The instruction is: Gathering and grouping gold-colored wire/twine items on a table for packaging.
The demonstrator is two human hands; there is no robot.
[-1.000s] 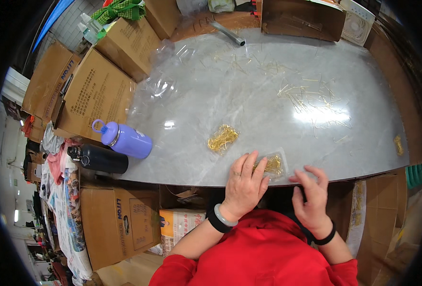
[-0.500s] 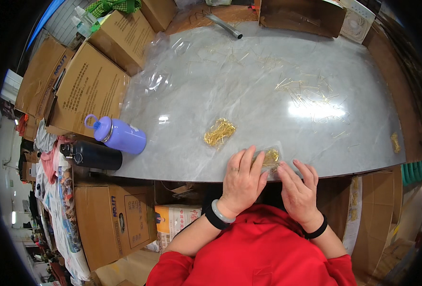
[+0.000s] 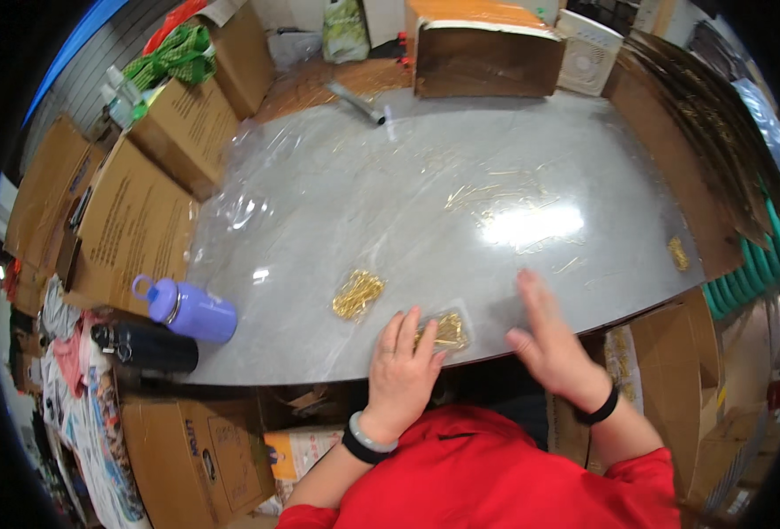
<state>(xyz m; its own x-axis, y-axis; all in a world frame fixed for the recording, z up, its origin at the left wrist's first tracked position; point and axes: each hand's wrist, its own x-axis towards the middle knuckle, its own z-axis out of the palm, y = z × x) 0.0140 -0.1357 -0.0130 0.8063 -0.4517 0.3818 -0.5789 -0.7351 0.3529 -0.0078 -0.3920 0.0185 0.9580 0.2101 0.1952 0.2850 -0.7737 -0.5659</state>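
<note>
My left hand lies near the table's front edge, fingers stretched out. Its fingertips rest on the left side of a small clear plastic bag filled with thin gold wire pieces. To the right of the bag, my right hand is apart from it, thumb and fingers spread with nothing between them; its fingers are slightly blurred. A loose heap of the same gold pieces sits to the left, beyond my left hand. More gold pieces lie scattered farther back, partly lost in glare.
On the left stand a purple bottle, a black bottle and cardboard boxes. Crumpled clear plastic lies beside them. At the back are a metal tube, an open box and a white fan. A small gold bundle lies at the right edge.
My right hand has come off the bag and moved right, its fingers now spread. The left hand stays at the bag. The whole view has shifted, showing more of the table's back.
</note>
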